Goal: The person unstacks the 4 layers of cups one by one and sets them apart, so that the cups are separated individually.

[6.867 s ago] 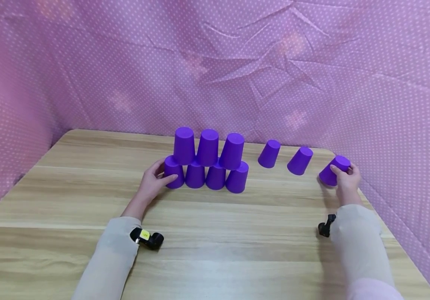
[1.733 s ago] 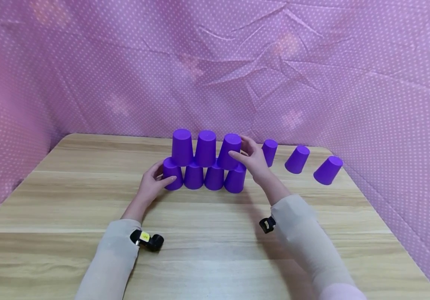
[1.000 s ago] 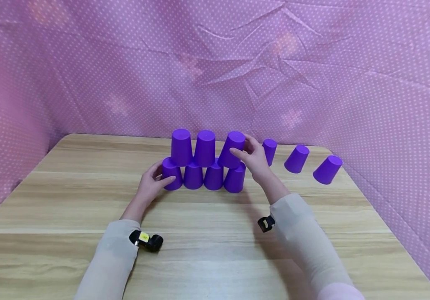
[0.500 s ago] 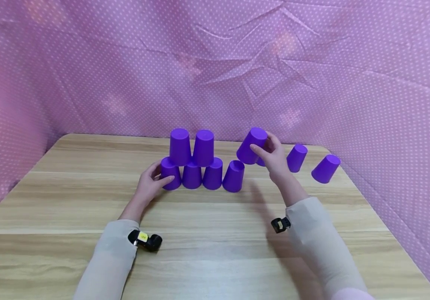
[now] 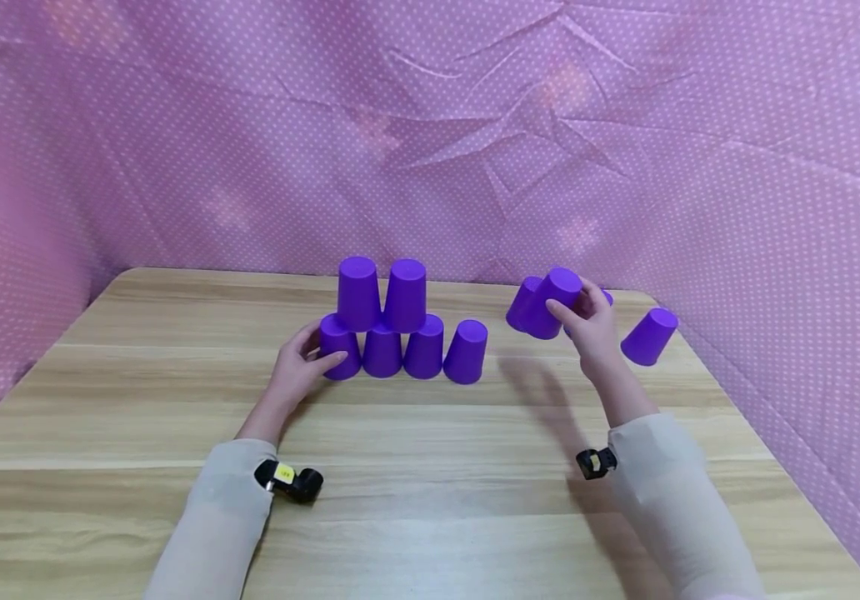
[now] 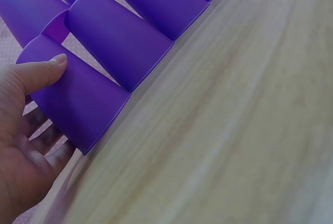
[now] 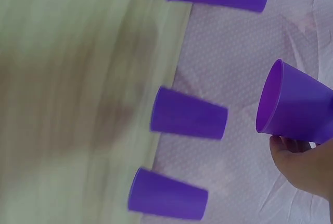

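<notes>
Right hand (image 5: pixel 592 329) pinches lifted cup (image 5: pixel 554 302), airborne right of the stack (image 5: pixel 382 354); left hand (image 5: pixel 297 371) clasps end cup (image 5: pixel 339 343) at the stack's left; hands well apart. Judgement: keep lifted cup mouth-down, avoid clipping standing cup (image 5: pixel 520 302) behind it; left should brace, not push. Versus half a second ago: lifted cup farther right of the stack, stack unchanged

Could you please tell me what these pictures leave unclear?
Head view: right row's middle cup, mostly hidden behind the right hand.
Head view: some fingertips of the left hand, behind the leftmost bottom cup.
Head view: marks on the yellow label, too small.
Right wrist view: base of the held cup, cut off by the right edge.
</notes>
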